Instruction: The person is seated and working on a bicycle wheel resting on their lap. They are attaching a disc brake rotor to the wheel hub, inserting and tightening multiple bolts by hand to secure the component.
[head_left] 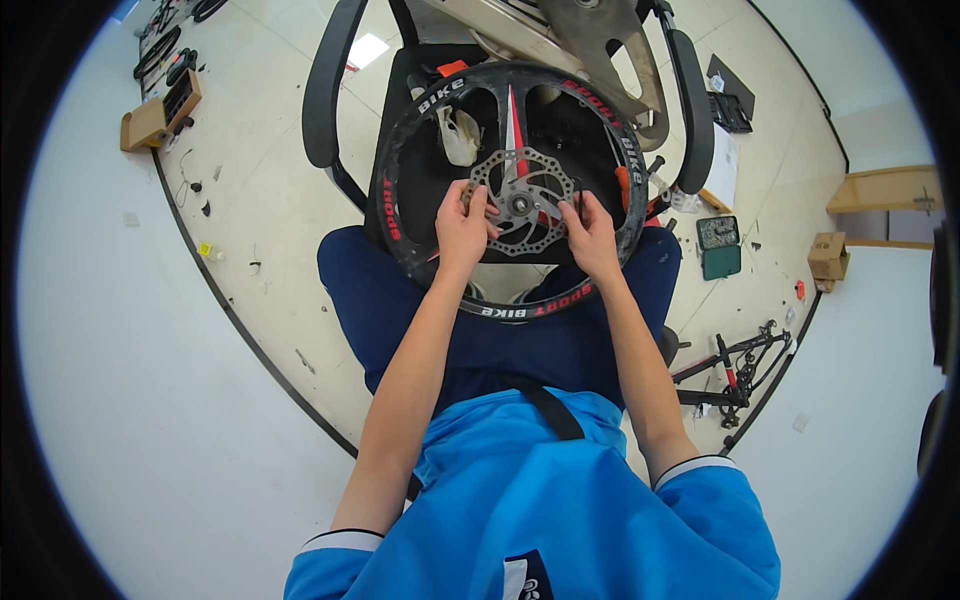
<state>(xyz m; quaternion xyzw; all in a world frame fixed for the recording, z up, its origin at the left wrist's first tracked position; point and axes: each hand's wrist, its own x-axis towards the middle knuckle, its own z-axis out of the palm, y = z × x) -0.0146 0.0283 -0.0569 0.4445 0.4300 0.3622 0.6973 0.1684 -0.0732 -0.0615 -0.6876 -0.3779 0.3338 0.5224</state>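
Observation:
A spoked black bicycle wheel with red and white markings lies across my thighs and the chair seat. At its hub sits a silver brake disc with a perforated rim. My left hand is closed on the disc's left edge, thumb on top. My right hand is at the disc's right edge, its fingers pinched around a thin dark piece too small to name. The hub axle stands up between the hands.
An armchair faces me, its armrests flanking the wheel. A white-and-clear crumpled bag shows through the spokes. A pale bike frame rises beyond. On the right are a green case and a black bike frame; a cardboard box is far left.

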